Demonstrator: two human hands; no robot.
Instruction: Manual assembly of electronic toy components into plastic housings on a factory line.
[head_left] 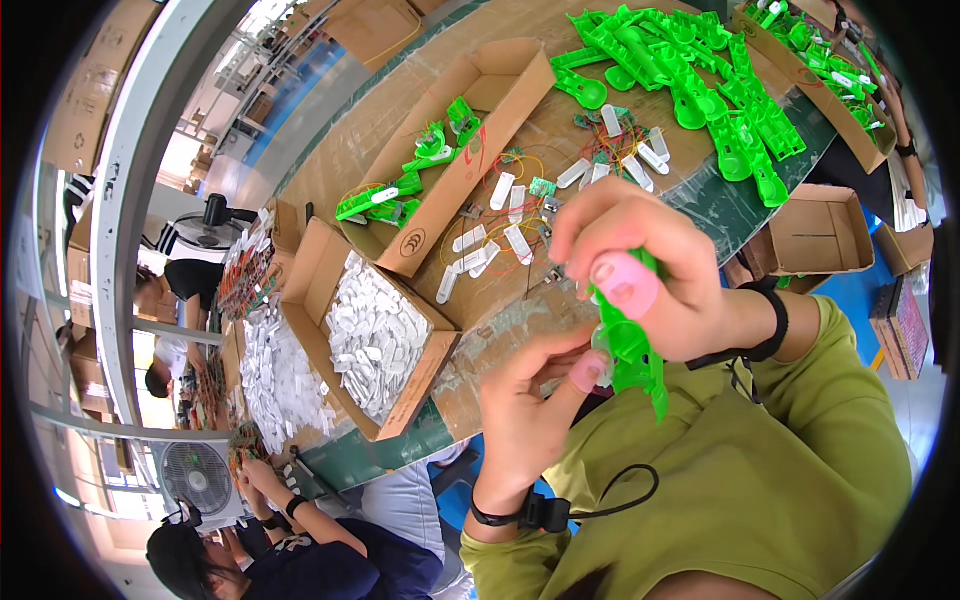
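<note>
A bright green plastic shell piece (630, 350) is held up in front of my chest between both hands. My right hand (660, 260) grips its upper part, the thumb pressed along it and the fingers curled behind. Lower down, my left hand (540, 400) pinches the shell's side between thumb and fingers. A small pale bit shows at the left thumb tip, too small to make out. On the table beyond lie white oblong plastic pieces (517, 243), small green circuit boards (542, 187) and thin red and yellow wires.
A heap of green shells (690, 80) covers the table's far right. Left stand a long cardboard tray (505, 115) with green parts and a carton (440, 352) full of white pieces. A box (820, 235) sits at right. A co-worker (300, 550) works at lower left.
</note>
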